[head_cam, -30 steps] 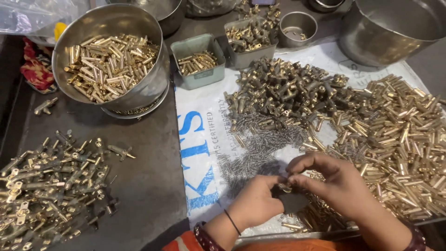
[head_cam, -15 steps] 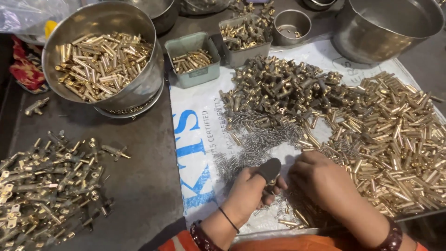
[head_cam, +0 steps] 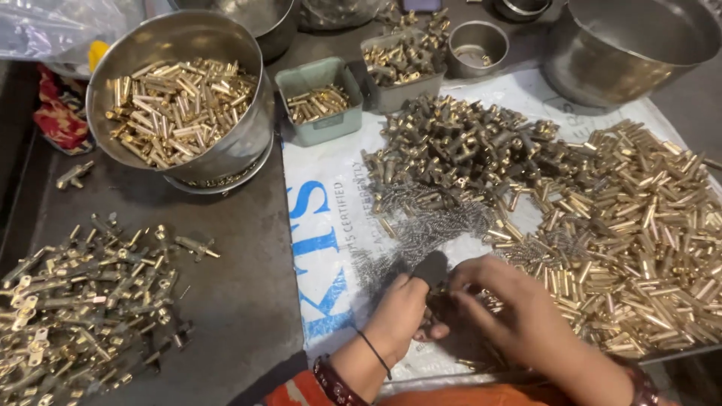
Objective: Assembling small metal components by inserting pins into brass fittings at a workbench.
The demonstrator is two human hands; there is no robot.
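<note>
My left hand (head_cam: 402,312) grips a small dark-handled tool (head_cam: 431,269), its rounded black end sticking up above my fingers. My right hand (head_cam: 511,308) is close beside it, fingers pinched on a small brass part that the hands mostly hide. Both hands hover over a white printed sheet (head_cam: 331,225). Just beyond them lie a scatter of thin grey springs (head_cam: 421,233), a heap of dark brass fittings (head_cam: 466,150) and a big pile of shiny brass tubes (head_cam: 639,233).
A steel bowl of brass tubes (head_cam: 180,105) stands at the back left. Two green trays (head_cam: 320,101) and a small steel cup (head_cam: 479,46) sit behind the sheet, a large steel pot (head_cam: 624,45) at the back right. Assembled brass pieces (head_cam: 83,301) cover the dark table at left.
My hands have drawn closer to me and lower on the sheet. The dark-handled tool came up into view in my left hand, and my right hand closed in beside it.
</note>
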